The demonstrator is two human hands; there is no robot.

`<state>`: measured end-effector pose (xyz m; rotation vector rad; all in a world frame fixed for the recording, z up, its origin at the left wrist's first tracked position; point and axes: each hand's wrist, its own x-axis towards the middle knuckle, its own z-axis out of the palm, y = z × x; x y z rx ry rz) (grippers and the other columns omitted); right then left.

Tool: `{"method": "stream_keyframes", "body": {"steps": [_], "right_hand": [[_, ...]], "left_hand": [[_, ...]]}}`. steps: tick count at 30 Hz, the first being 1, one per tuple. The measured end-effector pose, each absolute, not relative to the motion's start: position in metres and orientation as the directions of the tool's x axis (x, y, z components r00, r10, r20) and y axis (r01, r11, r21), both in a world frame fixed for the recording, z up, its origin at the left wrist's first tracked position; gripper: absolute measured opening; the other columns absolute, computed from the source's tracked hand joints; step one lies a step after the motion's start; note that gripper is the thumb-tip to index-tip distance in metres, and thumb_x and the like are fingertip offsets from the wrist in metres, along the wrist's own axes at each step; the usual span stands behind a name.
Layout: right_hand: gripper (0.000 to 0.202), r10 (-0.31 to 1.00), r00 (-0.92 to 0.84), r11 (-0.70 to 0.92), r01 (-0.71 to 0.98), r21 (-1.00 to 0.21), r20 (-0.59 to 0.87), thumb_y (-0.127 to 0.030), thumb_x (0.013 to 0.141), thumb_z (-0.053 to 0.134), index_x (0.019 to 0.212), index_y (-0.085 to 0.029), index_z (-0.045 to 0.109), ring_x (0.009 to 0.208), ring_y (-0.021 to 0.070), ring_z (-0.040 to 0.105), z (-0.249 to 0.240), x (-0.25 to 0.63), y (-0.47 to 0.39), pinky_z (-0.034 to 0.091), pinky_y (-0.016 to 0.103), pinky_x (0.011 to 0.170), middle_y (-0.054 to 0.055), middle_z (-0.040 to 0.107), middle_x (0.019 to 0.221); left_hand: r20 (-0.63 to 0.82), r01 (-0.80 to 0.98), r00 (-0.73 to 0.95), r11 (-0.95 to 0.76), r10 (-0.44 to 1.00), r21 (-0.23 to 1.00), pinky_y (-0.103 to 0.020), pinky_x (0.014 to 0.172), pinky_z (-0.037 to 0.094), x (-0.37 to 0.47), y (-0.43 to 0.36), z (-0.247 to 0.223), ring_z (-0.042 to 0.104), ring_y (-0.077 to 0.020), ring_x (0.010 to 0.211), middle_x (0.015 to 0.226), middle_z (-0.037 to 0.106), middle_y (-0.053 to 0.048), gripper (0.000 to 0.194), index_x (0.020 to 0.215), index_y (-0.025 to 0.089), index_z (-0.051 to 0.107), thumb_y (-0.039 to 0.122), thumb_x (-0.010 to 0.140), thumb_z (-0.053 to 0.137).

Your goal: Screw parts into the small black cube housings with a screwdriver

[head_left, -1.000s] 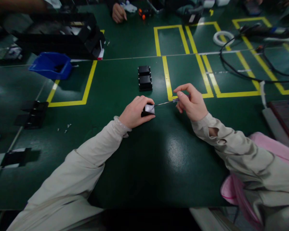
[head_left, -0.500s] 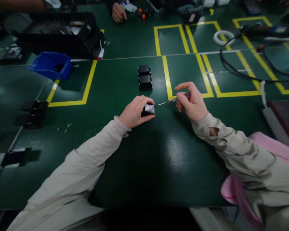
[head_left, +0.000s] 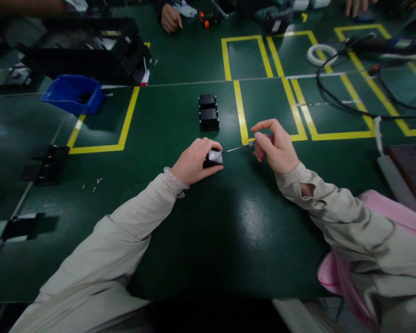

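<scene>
My left hand [head_left: 197, 160] is closed around a small black block with a pale face [head_left: 215, 157], steadying it on the green table. Between the fingers of my right hand [head_left: 275, 147] is the handle of a screwdriver [head_left: 236, 148]. Its thin metal shaft points left, and the tip meets the pale face of the block, or lies just in front of it; I cannot tell which. Two similar black blocks [head_left: 208, 112] stand one behind the other just beyond my left hand. Several small screws [head_left: 96, 184] lie on the table to the left.
A blue bin [head_left: 74, 95] and a long black tray [head_left: 79, 51] stand at the back left. More black parts [head_left: 46, 165] lie at the left. Cables [head_left: 336, 95] and a white ring [head_left: 321, 54] are at the right. A co-worker's hand [head_left: 171, 18] rests across the table.
My hands, the block and the screwdriver hold nearly the same place. Another person's fingers have come into view at the top right.
</scene>
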<state>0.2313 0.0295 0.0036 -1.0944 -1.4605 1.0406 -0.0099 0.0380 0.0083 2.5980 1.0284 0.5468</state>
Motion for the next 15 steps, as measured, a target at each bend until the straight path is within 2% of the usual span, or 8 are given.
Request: {"method": "stream_keyframes", "body": {"steps": [3,9,15], "right_hand": [[0.019,0.974,-0.089,0.219,0.14,-0.966,0.208,-0.044,0.09,0.056,0.09,-0.025,0.052,0.032,0.0089,0.035,0.0027,0.2318,0.0296,0.033,0.027,0.036,-0.012,0.032,0.04],[0.022,0.967,-0.105,0.244,0.125,-0.962,0.232,-0.039,0.087,0.061,0.099,-0.027,0.049,0.038,0.0092,0.043,0.0042,0.2308,0.0293,0.034,0.027,0.038,-0.009,0.045,0.051],[0.022,0.974,-0.095,0.215,0.136,-0.967,0.204,-0.047,0.089,0.057,0.089,-0.026,0.052,0.032,0.0087,0.035,0.0041,0.2315,0.0288,0.034,0.028,0.037,-0.012,0.032,0.041]], "left_hand": [[0.25,0.585,0.673,-0.708,0.696,0.397,-0.035,0.084,0.045,-0.01,0.0381,0.0079,0.054,-0.0224,0.096,0.106,0.06,-0.008,0.034,0.111,0.017,0.051,0.032,0.084,0.066],[0.241,0.59,0.677,-0.709,0.695,0.387,-0.035,0.083,0.045,-0.0099,0.0384,0.0081,0.054,-0.0227,0.096,0.107,0.06,-0.009,0.035,0.111,0.017,0.051,0.033,0.084,0.066],[0.251,0.584,0.677,-0.712,0.692,0.391,-0.035,0.083,0.045,-0.01,0.0381,0.008,0.054,-0.0225,0.096,0.107,0.06,-0.009,0.034,0.11,0.017,0.051,0.033,0.084,0.066]]}}
